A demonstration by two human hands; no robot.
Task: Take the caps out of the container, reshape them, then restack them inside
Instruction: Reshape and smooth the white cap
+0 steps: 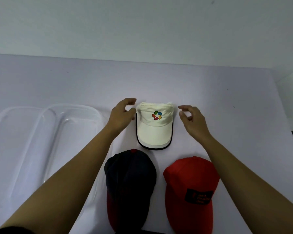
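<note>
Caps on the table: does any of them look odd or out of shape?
The white cap, between the left hand and the right hand, looks squashed: its crown lies flat with a straight far edge, while the navy cap and the red cap nearer the person have rounded domes. Nothing looks spilled or torn.

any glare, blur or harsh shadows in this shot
Head view: light is soft and even, shadows faint; pale glare streaks on the clear container; the patch text on the red cap is too blurred to read; the dark cap is underexposed, little detail.
</note>
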